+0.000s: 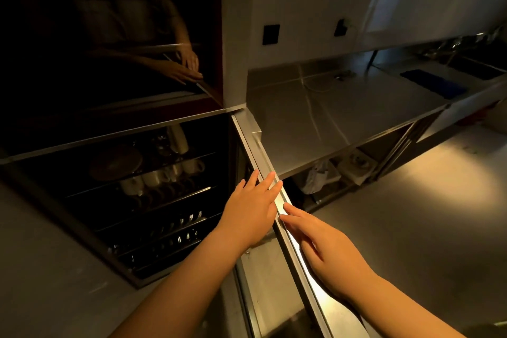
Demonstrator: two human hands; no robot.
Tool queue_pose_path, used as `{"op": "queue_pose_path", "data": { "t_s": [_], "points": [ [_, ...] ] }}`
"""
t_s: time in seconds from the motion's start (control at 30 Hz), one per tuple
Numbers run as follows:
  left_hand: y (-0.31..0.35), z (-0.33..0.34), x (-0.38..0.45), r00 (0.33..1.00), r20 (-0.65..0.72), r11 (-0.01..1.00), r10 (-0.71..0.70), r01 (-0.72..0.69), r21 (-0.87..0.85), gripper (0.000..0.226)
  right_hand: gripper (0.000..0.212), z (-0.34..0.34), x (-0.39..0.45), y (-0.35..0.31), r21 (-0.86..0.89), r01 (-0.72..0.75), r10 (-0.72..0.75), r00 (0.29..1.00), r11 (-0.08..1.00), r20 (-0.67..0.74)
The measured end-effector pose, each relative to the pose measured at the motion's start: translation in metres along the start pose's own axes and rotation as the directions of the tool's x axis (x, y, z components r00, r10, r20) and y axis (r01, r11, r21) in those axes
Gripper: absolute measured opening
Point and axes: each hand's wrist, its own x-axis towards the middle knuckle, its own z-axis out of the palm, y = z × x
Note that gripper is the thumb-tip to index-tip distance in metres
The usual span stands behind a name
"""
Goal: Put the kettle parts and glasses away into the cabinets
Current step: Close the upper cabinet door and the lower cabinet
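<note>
A dark cabinet (82,197) stands open at the left, with wire racks inside. White cups (153,177) hang in a row on the upper rack beside a round dark lid or plate (116,163). Glassware (164,143) shows faintly behind them. The cabinet's metal-framed door (299,263) swings out toward me, seen edge-on. My left hand (251,211) lies flat against the door's inner side near its top, fingers spread. My right hand (323,252) rests flat on the door's outer face, fingers extended. Neither hand holds anything.
A steel counter (343,107) runs to the right with a white cable (318,88) and a dark blue mat (433,82). A sink (477,68) is at the far right. Under the counter a shelf holds a plastic bag (318,175). A dark glass panel above the cabinet reflects my hands.
</note>
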Motion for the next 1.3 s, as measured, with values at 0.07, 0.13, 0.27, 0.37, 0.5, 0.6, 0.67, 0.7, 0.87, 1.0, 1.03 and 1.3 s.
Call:
{"op": "queue_pose_path", "data": {
  "t_s": [0.07, 0.13, 0.27, 0.37, 0.5, 0.6, 0.67, 0.7, 0.87, 1.0, 1.03, 1.3],
  "points": [
    [-0.006, -0.003, -0.004, 1.0, 0.0, 1.0, -0.008, 0.008, -0.015, 0.053, 0.048, 0.006, 0.001, -0.013, 0.027, -0.012, 0.012, 1.0, 1.0, -0.015],
    [-0.012, -0.004, -0.009, 1.0, 0.006, 0.999, -0.018, 0.018, -0.044, 0.053, 0.046, 0.013, 0.001, -0.026, 0.059, -0.027, 0.029, 0.999, 0.998, -0.027],
    [-0.027, -0.009, -0.02, 0.999, 0.001, 0.993, -0.054, 0.054, -0.101, 0.053, 0.045, 0.032, 0.006, -0.05, 0.092, -0.047, 0.054, 0.996, 0.995, -0.073],
    [-0.041, -0.017, -0.029, 0.998, 0.015, 0.985, -0.066, 0.067, -0.159, 0.053, 0.044, 0.051, 0.011, -0.069, 0.095, -0.029, 0.041, 0.992, 0.995, -0.122],
    [-0.062, -0.029, -0.042, 0.998, 0.015, 0.974, -0.067, 0.069, -0.215, 0.055, 0.04, 0.075, 0.022, -0.099, 0.173, -0.024, 0.06, 0.977, 0.985, -0.203],
    [-0.077, -0.046, -0.053, 0.994, 0.036, 0.957, -0.103, 0.109, -0.27, 0.054, 0.043, 0.094, 0.033, -0.124, 0.199, -0.011, 0.055, 0.974, 0.98, -0.22],
    [-0.091, -0.055, -0.058, 0.993, 0.03, 0.949, -0.115, 0.119, -0.293, 0.053, 0.045, 0.104, 0.044, -0.137, 0.219, 0.025, 0.025, 0.975, 0.975, -0.221],
    [-0.099, -0.056, -0.059, 0.994, 0.025, 0.951, -0.104, 0.107, -0.289, 0.052, 0.045, 0.108, 0.05, -0.142, 0.224, 0.043, 0.006, 0.977, 0.974, -0.212],
    [-0.138, -0.051, -0.056, 0.995, 0.047, 0.971, -0.084, 0.092, -0.221, 0.053, 0.052, 0.124, 0.079, -0.144, 0.076, 0.243, -0.227, 0.958, 0.967, -0.176],
    [-0.161, -0.049, -0.055, 0.991, 0.035, 0.985, -0.133, 0.136, -0.105, 0.054, 0.049, 0.136, 0.113, -0.131, -0.145, 0.411, -0.425, 0.901, 0.9, -0.088],
    [-0.165, -0.049, -0.055, 0.988, 0.019, 0.986, -0.151, 0.152, -0.076, 0.054, 0.049, 0.139, 0.122, -0.129, -0.168, 0.443, -0.457, 0.888, 0.881, -0.057],
    [-0.191, -0.023, -0.065, 0.888, -0.218, 0.907, -0.404, 0.42, 0.03, 0.05, 0.054, 0.164, 0.203, -0.111, -0.266, 0.76, -0.78, 0.624, 0.593, 0.045]
  ]
}}
